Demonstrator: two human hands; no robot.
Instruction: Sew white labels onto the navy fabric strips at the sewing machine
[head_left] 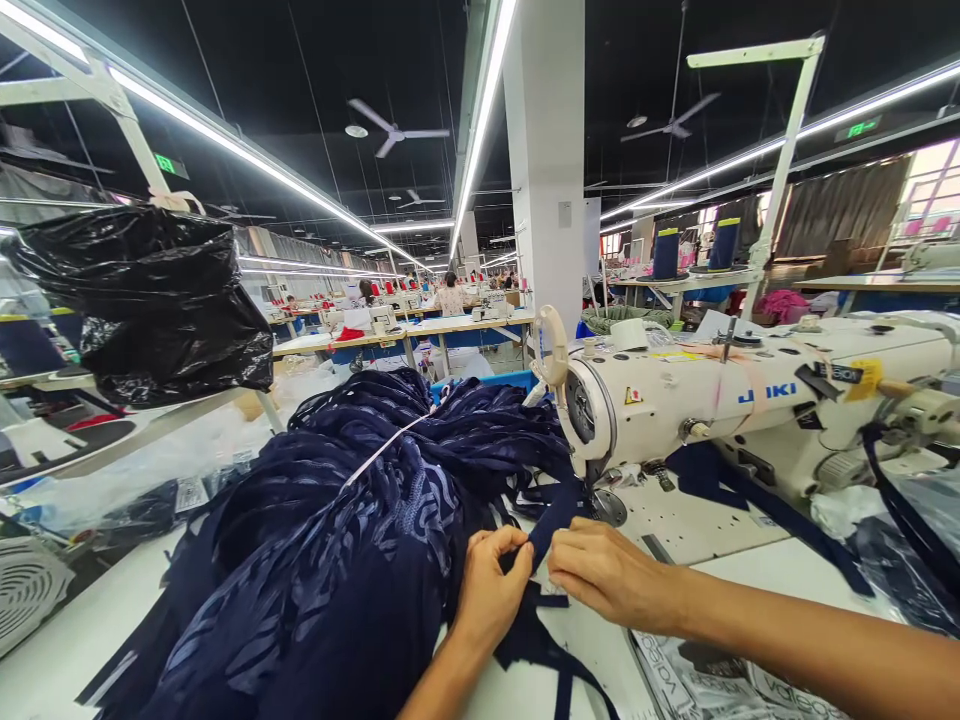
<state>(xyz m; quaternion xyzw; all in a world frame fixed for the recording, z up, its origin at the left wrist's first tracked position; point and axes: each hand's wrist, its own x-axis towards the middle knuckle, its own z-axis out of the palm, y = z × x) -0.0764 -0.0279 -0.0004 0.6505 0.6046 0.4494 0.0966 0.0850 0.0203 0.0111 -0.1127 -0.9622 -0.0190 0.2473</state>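
My left hand (495, 580) pinches the edge of a navy fabric strip (559, 515), thumb and fingers pressed together. On the strip's right side my right hand (604, 572) is closed, its fingers curled on the cloth. The strip runs up from both hands to the needle area of a white sewing machine (660, 400). To the left lies a large bundle of navy fabric strips (322, 520), bound by a pale tie (390, 447). More navy strap pieces (536, 635) hang below my left hand.
A black plastic bag (165, 310) hangs at the left. Printed plastic packaging (705, 680) lies beneath my right forearm. Navy thread cones (724, 245) stand behind the machine. Farther off are a white pillar (546, 160), other sewing tables (465, 325) and a seated person (450, 298).
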